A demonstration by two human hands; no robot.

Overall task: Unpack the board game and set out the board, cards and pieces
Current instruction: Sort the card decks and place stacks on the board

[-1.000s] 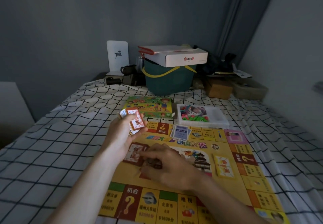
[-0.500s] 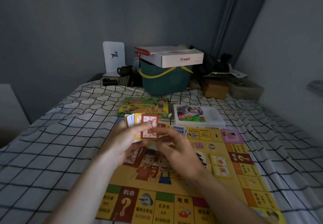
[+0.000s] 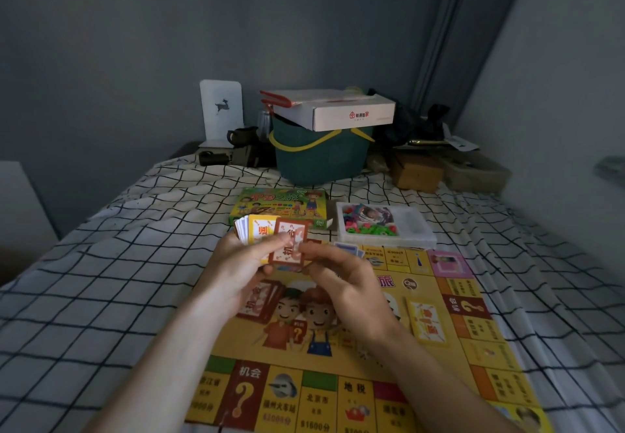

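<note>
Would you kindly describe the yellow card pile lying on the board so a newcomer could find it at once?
Start at the big yellow game board spread on the checked bedsheet. Look right of the right hand, inside the border squares: a small yellow card pile lies flat there. The red-backed pile across the board sits partly under the left wrist.

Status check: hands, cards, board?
Left hand holds fanned card stack; right hand pinches red card at its front. Board laid out on bed, red pile and yellow pile placed. Nothing obstructing.
</note>
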